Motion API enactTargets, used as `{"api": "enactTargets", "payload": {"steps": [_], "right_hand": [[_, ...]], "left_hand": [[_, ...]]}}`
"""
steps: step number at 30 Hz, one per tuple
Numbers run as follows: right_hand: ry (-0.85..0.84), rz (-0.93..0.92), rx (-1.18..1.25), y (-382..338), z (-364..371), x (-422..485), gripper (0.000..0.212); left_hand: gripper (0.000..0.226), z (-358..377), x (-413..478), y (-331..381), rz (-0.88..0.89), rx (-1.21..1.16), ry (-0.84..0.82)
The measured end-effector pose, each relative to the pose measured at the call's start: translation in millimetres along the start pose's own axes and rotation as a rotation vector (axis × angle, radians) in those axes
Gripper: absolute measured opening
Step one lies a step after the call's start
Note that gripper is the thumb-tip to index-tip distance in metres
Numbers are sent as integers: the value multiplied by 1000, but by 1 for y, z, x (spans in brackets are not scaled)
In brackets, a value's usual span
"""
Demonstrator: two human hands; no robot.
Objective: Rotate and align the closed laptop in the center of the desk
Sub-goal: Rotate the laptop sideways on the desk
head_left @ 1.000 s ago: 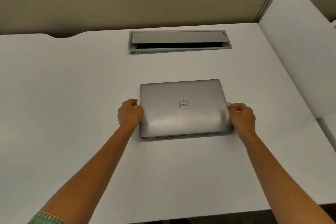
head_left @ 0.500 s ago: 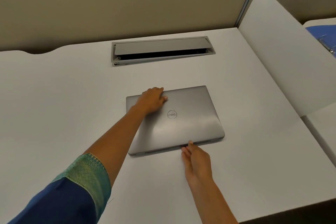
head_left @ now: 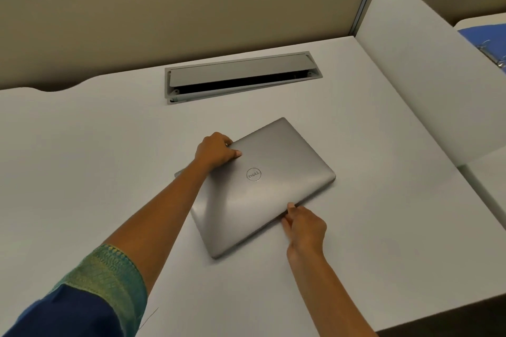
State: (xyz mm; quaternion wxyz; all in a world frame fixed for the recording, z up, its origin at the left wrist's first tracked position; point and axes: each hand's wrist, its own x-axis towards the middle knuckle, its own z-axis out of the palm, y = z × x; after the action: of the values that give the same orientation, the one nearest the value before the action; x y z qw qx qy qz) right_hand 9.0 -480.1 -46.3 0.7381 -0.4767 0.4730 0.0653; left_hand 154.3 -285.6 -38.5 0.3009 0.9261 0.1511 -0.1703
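Note:
A closed silver laptop [head_left: 273,189] with a round logo on its lid lies flat on the white desk [head_left: 82,172], turned at an angle so one corner points away from me. My left hand [head_left: 216,150] grips its far left edge, thumb on the lid. My right hand [head_left: 304,224] holds the near right edge with the fingertips against it. My left forearm hides the laptop's left corner.
A grey cable hatch [head_left: 241,76] with its flap raised sits in the desk behind the laptop. A white side divider [head_left: 427,68] rises on the right, a beige partition [head_left: 164,22] at the back. A blue binder [head_left: 487,38] lies on the neighbouring desk.
The laptop has turned counterclockwise from square to diagonal. My left hand moved from the left side to the far edge, my right hand from the right side to the near edge.

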Motion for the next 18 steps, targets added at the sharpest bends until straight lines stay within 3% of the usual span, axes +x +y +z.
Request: {"api": "enactTargets", "payload": {"steps": [4,8,13,18], "right_hand": [[-19,-110,-161,-20,7,6,6],[-78,-205,-328,-43,16,23,12],[-168,-261,-570,-65,31,43,35],[-243,-295,-816,-82,43,52,23]], "left_hand": [[46,-6,-24,-29,-148,-156,52],[39,-1,-51,-53,-232,-294,122],[39,15,-78,-74,-323,-506,190],[39,30,-94,-82,-385,-698,227]]}}
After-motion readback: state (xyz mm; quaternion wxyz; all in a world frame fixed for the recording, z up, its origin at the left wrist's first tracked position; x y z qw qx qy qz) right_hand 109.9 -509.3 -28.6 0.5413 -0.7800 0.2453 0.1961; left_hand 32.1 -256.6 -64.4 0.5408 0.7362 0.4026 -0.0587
